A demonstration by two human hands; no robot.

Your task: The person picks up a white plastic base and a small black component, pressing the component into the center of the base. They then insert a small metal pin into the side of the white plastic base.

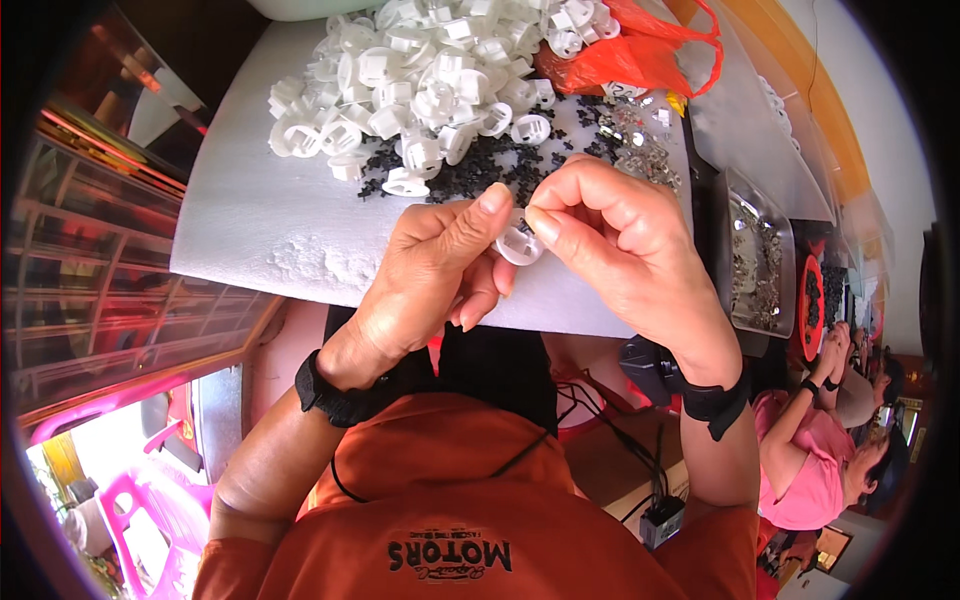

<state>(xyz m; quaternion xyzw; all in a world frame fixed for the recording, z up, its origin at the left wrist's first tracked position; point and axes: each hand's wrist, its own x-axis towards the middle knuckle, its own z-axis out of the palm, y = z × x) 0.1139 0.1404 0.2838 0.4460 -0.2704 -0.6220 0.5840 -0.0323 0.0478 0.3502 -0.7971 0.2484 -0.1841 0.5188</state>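
Heap of white plastic rings [430, 70] piled at the far side of the white foam board [260, 220], spilling toward the near edge; a scatter of small black bits [480, 175] lies just in front of the heap, and a cluster of small shiny metal pieces [640, 140] sits to the right of it. An orange plastic bag [640, 55] lies against the heap's right flank. Nothing stands between the hands and the heap — only bare board. The left hand [430, 275] pinches one white ring [520, 243] with thumb on top and fingers curled under; the right hand [620, 240] meets it from the other side, thumb and forefinger tips closed narrowly on the ring's rim. The ring is held above the board's near edge, well apart from the heap, its open face turned up toward the camera; being round it has no clear long axis, and its slotted side shows toward the left thumb. Black bands on both wrists. The board has a rough, pitted surface and rests over the person's lap. To the right — a metal tray [760, 260] of more shiny pieces, then another person in a pink shirt [810, 470] at the same long bench. Pink plastic chair [140, 510] at lower left.
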